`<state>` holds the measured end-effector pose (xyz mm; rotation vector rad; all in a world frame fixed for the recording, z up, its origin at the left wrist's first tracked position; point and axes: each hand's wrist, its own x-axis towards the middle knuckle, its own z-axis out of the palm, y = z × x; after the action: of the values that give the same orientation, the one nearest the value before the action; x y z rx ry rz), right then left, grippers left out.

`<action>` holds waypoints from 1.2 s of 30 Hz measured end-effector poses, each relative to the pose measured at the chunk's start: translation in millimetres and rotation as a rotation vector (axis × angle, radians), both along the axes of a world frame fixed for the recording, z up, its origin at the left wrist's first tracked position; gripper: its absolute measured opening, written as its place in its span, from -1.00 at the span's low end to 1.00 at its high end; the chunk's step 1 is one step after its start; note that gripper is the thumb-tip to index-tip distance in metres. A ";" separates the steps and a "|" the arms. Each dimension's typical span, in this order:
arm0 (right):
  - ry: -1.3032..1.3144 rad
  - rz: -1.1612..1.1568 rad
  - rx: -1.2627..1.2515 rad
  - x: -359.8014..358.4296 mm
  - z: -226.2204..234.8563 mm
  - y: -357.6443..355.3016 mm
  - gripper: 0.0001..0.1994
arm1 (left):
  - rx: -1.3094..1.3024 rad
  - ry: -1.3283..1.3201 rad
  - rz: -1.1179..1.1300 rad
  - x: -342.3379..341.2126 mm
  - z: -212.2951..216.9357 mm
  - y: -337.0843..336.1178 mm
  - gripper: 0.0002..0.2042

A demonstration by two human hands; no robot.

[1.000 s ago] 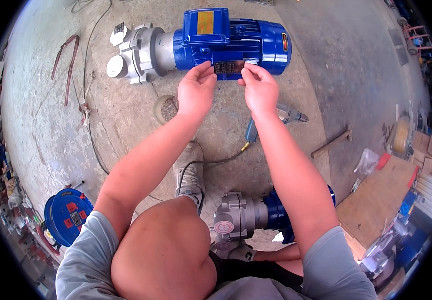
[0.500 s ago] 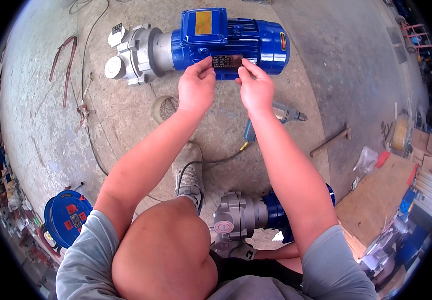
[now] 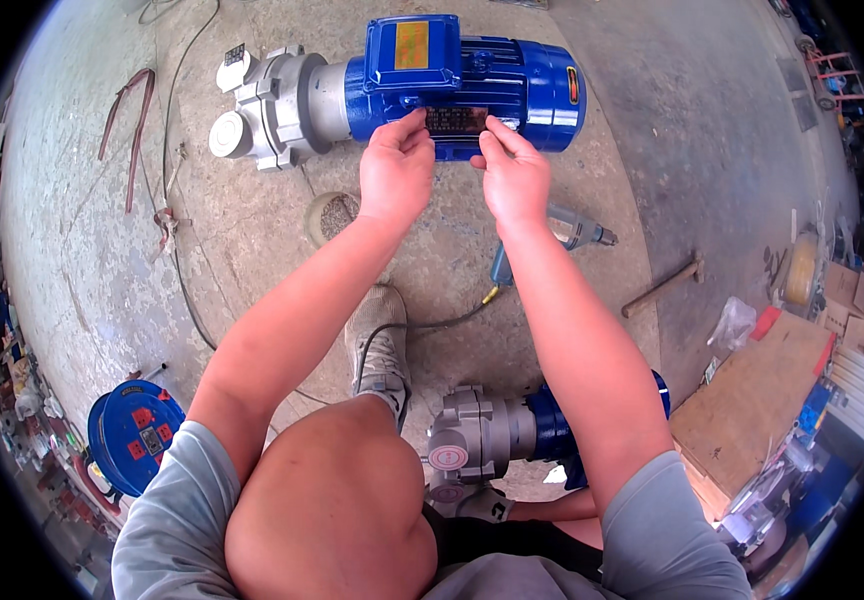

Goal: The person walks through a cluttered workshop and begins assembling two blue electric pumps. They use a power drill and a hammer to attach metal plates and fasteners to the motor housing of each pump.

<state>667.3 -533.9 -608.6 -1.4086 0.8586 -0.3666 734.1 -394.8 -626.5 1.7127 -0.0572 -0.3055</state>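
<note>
Head view. Floor: bare concrete [image 3: 272,235], worn, pale patches flaking on the left, a seam running down the right. On it, upper middle, a blue motor [image 3: 497,90] lies on its side with a grey pump head [image 3: 287,105] at its left end. Small dark plate [image 3: 457,121] in front of the motor's near side; contact with the casing is hard to judge from above. Left hand [image 3: 398,175] pinches the plate's left edge, fingertips drawn close; right hand [image 3: 515,180] does likewise at the right edge.

Nearer: round dish [image 3: 316,218] of small bits below the left wrist, power drill [image 3: 577,228] beside the right forearm, hammer [image 3: 664,286] farther right. Second pump [image 3: 472,435] by the knee. Room edges: blue cable reel [image 3: 142,440] lower left, wooden board [image 3: 752,400] and cartons [image 3: 852,290] right, red hand truck [image 3: 832,75] upper right.
</note>
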 end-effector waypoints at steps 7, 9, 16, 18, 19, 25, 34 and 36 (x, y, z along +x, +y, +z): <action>0.001 -0.005 0.008 2.7 2.1 -0.9 -0.67 | 0.006 0.007 -0.003 0.1 0.8 -1.9 -0.61; 0.013 -0.008 -0.001 3.7 2.9 -1.3 -0.68 | -0.016 0.009 -0.003 0.6 -1.5 -2.1 -0.61; 0.010 -0.026 0.015 6.4 4.2 -1.0 -0.68 | 0.013 -0.038 -0.013 0.7 -2.3 -1.8 -0.62; 0.012 -0.025 0.004 6.4 3.1 -2.6 -0.67 | 0.034 -0.044 -0.021 0.1 1.4 -2.3 -0.62; 0.013 -0.025 -0.001 6.1 2.5 -3.2 -0.67 | 0.043 -0.052 -0.025 -0.2 3.2 -2.7 -0.62; 0.003 -0.028 0.029 6.7 4.4 -0.7 -0.66 | 0.078 -0.086 -0.048 -1.0 7.6 -1.0 -0.61; -0.021 -0.040 0.018 7.9 -0.2 -1.8 -0.69 | 0.132 -0.148 -0.076 0.1 5.8 -0.6 -0.60; -0.036 -0.039 0.027 7.8 -2.8 -1.1 -0.69 | 0.112 -0.126 -0.060 -0.5 6.6 -1.0 -0.60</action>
<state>675.2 -535.0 -611.4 -1.3580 0.8597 -0.4075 733.6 -395.8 -619.8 1.8425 -0.1867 -0.2487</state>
